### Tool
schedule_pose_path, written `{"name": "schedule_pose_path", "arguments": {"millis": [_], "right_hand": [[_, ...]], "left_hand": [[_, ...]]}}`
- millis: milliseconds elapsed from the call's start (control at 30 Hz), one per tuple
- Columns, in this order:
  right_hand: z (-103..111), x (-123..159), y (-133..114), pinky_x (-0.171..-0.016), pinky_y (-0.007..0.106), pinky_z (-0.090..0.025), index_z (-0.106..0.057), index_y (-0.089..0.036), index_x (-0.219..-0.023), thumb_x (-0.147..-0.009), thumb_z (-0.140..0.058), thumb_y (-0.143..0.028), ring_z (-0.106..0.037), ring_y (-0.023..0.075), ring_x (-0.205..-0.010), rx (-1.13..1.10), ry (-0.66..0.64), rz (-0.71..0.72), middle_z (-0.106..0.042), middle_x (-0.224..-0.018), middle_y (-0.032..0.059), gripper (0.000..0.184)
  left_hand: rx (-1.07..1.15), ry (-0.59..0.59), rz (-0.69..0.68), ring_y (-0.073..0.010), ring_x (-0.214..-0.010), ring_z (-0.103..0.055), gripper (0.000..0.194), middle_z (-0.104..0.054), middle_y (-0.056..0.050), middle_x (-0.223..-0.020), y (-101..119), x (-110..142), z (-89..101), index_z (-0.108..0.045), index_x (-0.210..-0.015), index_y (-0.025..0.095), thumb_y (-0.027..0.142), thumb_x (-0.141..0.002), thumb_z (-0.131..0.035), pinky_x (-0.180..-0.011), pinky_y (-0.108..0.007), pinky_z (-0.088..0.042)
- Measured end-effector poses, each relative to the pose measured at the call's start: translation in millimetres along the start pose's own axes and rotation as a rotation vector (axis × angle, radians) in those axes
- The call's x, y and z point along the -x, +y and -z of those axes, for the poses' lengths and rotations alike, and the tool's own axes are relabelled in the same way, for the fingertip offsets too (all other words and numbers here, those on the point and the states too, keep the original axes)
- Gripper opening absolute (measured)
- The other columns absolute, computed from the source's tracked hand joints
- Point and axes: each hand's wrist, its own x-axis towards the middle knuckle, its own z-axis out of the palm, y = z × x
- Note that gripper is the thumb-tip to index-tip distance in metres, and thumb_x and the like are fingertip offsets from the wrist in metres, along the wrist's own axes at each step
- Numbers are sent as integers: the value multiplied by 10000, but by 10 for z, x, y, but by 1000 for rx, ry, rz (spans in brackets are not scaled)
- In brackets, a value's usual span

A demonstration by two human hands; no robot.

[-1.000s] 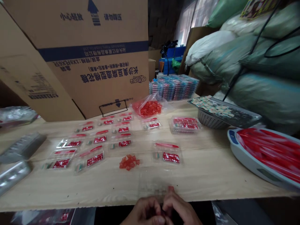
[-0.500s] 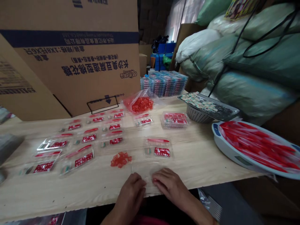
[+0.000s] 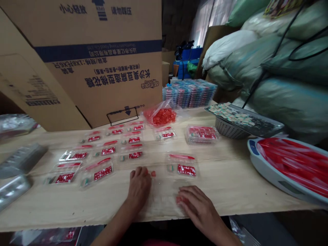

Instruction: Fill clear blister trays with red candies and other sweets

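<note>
Table (image 3: pixel 225 184): pale wood, smooth, matt. Trays (image 3: pixel 181 166): clear glossy plastic. Box (image 3: pixel 71 92): matt corrug. cardbd.

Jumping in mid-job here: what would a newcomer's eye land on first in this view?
The large cardboard carton at the back left dominates, with rows of clear plastic trays with red labels spread over the wooden table before it. On the right, a white-and-blue tub of long red strips stands out, with bulging pale green sacks behind it. At the front edge, the left hand and right hand lie near small red pieces.
</note>
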Motion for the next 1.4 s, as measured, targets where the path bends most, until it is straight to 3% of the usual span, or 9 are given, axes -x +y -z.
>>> {"name": "schedule_pose_path", "arguments": {"millis": [100,267,367,467,567,867,1000,1200,1400], "right_hand": [[53,-57,-2,-755,322,-516,-628,-192,-943,-919,-449,-146,-612,192,-885,-12,10,4,-666,-932,79,187],[60,-184,-99,-741,330,-498,-627,-176,-935,-917,-450,-134,-600,193,-847,-49,17,15,-666,-896,75,183],[22,-260,-220,-732,291,-497,-628,-177,-965,-910,-460,-143,-602,168,-831,-183,72,-57,-652,-893,68,180],[-13,-355,-311,-588,215,-472,-632,-174,-878,-873,-527,-200,-583,130,-718,-408,83,-248,-616,-800,33,108],[5,-472,-339,-534,185,-422,-614,-169,-823,-828,-579,-225,-537,100,-637,-588,14,-370,-576,-708,-10,66],[250,-665,-336,-663,235,-387,-543,-173,-704,-725,-570,-89,-496,122,-728,-363,-99,-28,-511,-760,-8,91],[250,-634,-331,-575,195,-350,-511,-170,-654,-695,-565,-53,-472,91,-625,-366,-205,-114,-505,-688,-35,136],[210,-640,-304,-574,199,-352,-489,-172,-625,-643,-532,-21,-473,89,-610,-354,-130,-175,-511,-641,-43,158],[153,-581,-276,-516,172,-368,-543,-166,-716,-700,-536,-98,-467,72,-557,-689,-179,-359,-509,-620,-51,69]], "left_hand": [[65,3,-58,-274,-987,-534,212,-666,-101,-1040,-12,-80,39,-680,-904,179,58,-830,-523,-814,-422,-393],[244,-50,-163,-239,-861,-593,203,-704,-69,-788,-40,-163,98,-671,-754,173,56,-827,-523,-779,-386,-421],[717,13,-4,-186,-742,-620,90,-712,-57,-788,94,-27,130,-675,-801,171,165,-817,-587,-695,-314,-467],[1329,-60,208,-145,-627,-619,154,-701,-31,-692,289,117,198,-673,-739,161,305,-717,-724,-603,-255,-486],[1584,-123,323,-132,-633,-622,235,-692,-12,-662,397,130,287,-661,-655,154,318,-600,-819,-628,-246,-502],[1657,-205,294,-114,-640,-591,263,-660,-1,-679,368,83,387,-663,-710,147,302,-584,-833,-628,-238,-471],[1584,-331,276,-107,-630,-547,307,-647,-6,-686,414,101,388,-672,-808,132,357,-633,-786,-603,-226,-426],[1534,-302,336,-109,-630,-509,269,-614,6,-671,475,-3,452,-661,-756,137,360,-632,-747,-593,-226,-393],[1813,-770,394,-50,-496,-448,266,-543,34,-580,357,-24,489,-642,-673,125,317,-590,-807,-498,-187,-326]]}}
